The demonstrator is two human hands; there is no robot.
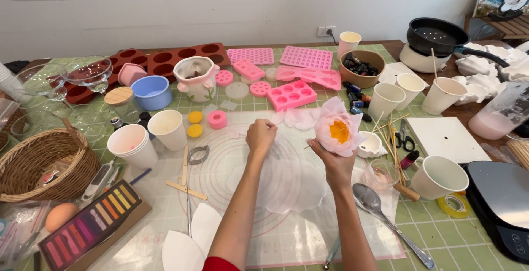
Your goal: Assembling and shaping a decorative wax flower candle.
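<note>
From the head camera: my right hand (337,163) cups the pink flower (338,129) from below, fingers curled around its base, yellow centre facing me. My left hand (260,136) sits at its nine o'clock, fingertips pinched on a loose translucent petal (238,132), so it is nearer the petals (300,117) on the mat (308,232).

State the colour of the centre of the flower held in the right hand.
Yellow-orange centre with pale pink petals; head view.

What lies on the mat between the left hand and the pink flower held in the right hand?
In the head view, loose pale petals lie on the mat between the left hand and the pink flower.
</note>
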